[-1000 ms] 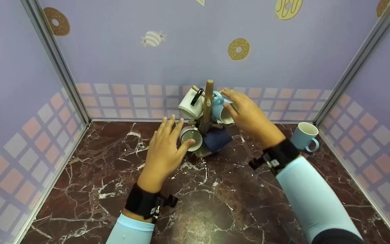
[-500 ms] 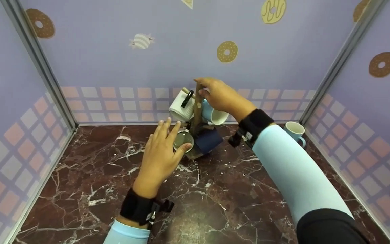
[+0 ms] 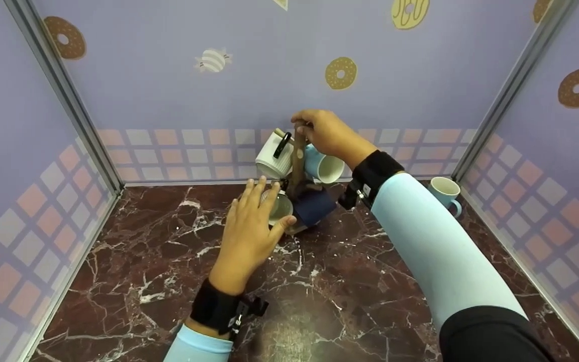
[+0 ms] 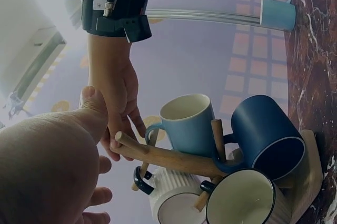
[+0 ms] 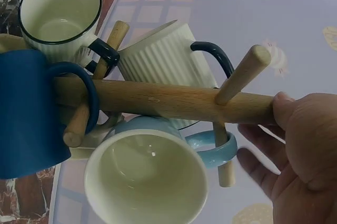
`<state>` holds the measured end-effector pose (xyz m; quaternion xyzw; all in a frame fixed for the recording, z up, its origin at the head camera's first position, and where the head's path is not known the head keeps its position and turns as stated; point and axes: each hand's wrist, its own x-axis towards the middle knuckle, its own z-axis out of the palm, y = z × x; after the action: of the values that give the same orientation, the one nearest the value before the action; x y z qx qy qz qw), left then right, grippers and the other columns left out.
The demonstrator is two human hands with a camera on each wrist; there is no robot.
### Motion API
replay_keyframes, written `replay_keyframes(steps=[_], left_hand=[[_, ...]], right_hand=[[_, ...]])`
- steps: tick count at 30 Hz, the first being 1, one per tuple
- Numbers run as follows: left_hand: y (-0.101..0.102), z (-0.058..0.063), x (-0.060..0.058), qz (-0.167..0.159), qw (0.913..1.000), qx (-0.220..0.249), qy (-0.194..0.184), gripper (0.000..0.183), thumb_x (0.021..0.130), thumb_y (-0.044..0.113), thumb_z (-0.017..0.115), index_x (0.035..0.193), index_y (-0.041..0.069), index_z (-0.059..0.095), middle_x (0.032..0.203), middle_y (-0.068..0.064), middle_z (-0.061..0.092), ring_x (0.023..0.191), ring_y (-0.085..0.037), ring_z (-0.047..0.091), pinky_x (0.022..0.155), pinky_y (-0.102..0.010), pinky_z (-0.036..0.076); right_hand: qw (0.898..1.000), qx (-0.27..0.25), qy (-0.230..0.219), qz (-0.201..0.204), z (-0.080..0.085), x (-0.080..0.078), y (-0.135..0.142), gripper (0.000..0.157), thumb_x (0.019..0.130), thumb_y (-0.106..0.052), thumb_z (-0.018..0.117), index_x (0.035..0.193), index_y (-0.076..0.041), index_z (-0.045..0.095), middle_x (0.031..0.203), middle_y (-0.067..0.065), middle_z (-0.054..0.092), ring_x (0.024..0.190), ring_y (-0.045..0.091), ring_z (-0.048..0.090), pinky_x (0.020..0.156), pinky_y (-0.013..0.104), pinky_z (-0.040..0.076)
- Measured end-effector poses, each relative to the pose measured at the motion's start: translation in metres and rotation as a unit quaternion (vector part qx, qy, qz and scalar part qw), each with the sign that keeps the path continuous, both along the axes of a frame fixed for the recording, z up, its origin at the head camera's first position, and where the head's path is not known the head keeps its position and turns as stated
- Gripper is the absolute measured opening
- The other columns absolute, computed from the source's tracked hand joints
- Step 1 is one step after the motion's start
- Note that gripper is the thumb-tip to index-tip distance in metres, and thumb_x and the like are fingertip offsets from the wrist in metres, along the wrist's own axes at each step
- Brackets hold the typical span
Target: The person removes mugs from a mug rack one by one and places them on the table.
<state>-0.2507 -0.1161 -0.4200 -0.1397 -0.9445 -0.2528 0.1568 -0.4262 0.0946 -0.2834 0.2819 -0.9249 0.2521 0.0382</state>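
Note:
A wooden mug tree [image 5: 158, 100] stands near the back wall with mugs hung on its pegs. My right hand [image 3: 333, 136] holds the top of its post, thumb on one side and fingers on the other. From the upper pegs hang a ribbed white mug [image 3: 274, 156] with a black handle and a light blue mug [image 4: 187, 124]. Lower down are a dark blue mug [image 5: 31, 113] and a white mug with a dark rim [image 5: 60, 8]. My left hand [image 3: 252, 229], fingers extended, is beside the dark-rimmed mug; in the head view it partly covers that mug.
Another light blue mug [image 3: 444, 188] stands upright on the dark red marbled tabletop [image 3: 169, 281] at the right. Patterned lilac panels [image 3: 269, 75] enclose the back and both sides.
My right hand has moved left from the hung light blue mug's handle to the top of the post. My left hand keeps nearly the same place. The head view has shifted slightly.

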Motion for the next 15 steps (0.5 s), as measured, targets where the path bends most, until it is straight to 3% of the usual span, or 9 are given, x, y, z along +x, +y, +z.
replay_keyframes(steps=[5,15], left_hand=[[0.0040,-0.0020,-0.0005,-0.002,0.9999,-0.009,-0.008,0.090,0.110,0.075,0.048,0.181,0.023,0.031,0.192,-0.009,0.016,0.180,-0.036,0.011,0.145,-0.067,0.014],[0.0083,-0.0023,0.0007,-0.003,0.9998,-0.012,-0.014,0.092,0.109,0.077,0.047,0.181,0.022,0.031,0.192,-0.008,0.016,0.180,-0.037,0.011,0.145,-0.066,0.012]], right_hand=[[1.000,-0.022,0.005,-0.006,-0.0018,-0.0020,0.0025,0.034,0.118,-0.008,0.060,0.150,-0.005,0.071,0.146,0.020,0.076,0.126,0.034,0.079,0.105,0.044,0.067],[1.000,-0.017,0.026,-0.005,-0.0038,-0.0028,0.0057,0.034,0.116,-0.006,0.062,0.148,-0.002,0.072,0.143,0.021,0.078,0.123,0.035,0.080,0.107,0.045,0.067]])
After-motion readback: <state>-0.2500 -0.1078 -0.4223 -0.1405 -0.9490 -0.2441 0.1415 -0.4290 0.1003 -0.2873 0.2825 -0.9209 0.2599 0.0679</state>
